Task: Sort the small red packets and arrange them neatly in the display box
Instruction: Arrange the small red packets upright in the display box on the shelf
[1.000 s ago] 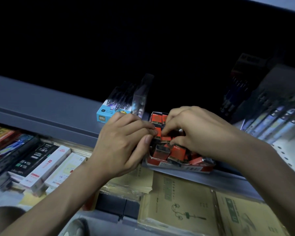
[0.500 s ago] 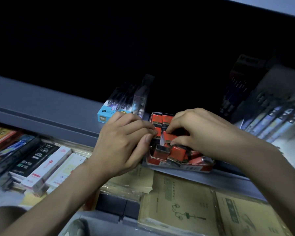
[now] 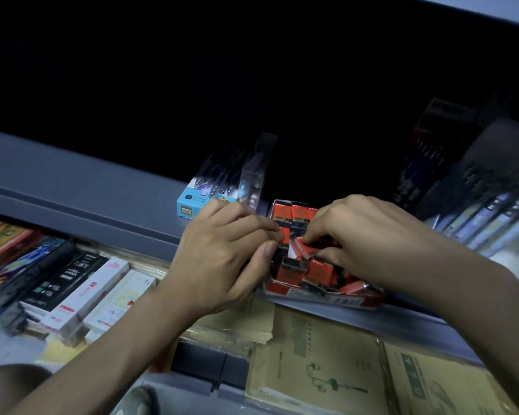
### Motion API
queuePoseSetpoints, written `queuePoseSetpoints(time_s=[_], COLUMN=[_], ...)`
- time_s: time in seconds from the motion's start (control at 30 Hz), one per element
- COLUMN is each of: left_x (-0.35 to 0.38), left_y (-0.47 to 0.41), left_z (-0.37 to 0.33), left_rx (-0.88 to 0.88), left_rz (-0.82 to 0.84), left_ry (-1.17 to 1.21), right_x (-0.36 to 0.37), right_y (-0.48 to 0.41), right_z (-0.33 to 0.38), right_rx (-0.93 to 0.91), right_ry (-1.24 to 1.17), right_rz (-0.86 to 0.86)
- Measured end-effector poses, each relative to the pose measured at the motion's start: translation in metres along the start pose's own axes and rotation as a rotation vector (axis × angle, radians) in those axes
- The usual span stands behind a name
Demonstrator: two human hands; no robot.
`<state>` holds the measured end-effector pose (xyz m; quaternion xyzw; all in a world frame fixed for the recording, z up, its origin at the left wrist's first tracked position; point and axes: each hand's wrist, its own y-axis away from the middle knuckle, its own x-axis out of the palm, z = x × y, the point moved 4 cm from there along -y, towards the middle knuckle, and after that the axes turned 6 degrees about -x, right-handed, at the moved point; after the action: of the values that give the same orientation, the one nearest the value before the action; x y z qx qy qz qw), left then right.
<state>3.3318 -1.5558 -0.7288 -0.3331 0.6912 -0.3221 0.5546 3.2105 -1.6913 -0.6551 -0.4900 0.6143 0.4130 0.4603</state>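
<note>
At left, the left hand point(image 3: 222, 259) is found unmoved since the earlier frames, its grip closed on an upright red packet point(image 3: 283, 239) at the left wall of the display box point(image 3: 327, 299), which is set on the shelf point(image 3: 102, 190) edge. At the box middle, a tilted packet point(image 3: 300, 250) is now exposed and half-raised, so a second row is judged in progress before the rear packets point(image 3: 294, 211) already stood upright, the front ones being left jumbled. At right, the right hand point(image 3: 369, 238) is noted drawn back from the left fingertips, its grip clamped on that tilted packet.
</note>
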Motion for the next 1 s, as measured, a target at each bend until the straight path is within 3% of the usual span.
queuePoseSetpoints(time_s=[0.23, 0.53, 0.8, 1.0], left_x=[0.001, 0.005, 0.011, 0.008], left_y=[0.001, 0.006, 0.013, 0.008], left_z=[-0.002, -0.004, -0.006, -0.006], left_rx=[-0.009, -0.081, -0.154, -0.111], left_rz=[-0.005, -0.013, -0.083, -0.061], left_ry=[0.027, 0.099, 0.191, 0.117], right_x=[-0.004, -0.009, 0.003, 0.005], right_y=[-0.007, -0.01, -0.001, 0.001], right_z=[-0.003, 0.001, -0.012, -0.017], right_rx=[-0.014, -0.234, -0.17, -0.188], right_ry=[-0.087, 0.08, -0.157, -0.244], right_rz=[0.02, 0.004, -0.129, -0.117])
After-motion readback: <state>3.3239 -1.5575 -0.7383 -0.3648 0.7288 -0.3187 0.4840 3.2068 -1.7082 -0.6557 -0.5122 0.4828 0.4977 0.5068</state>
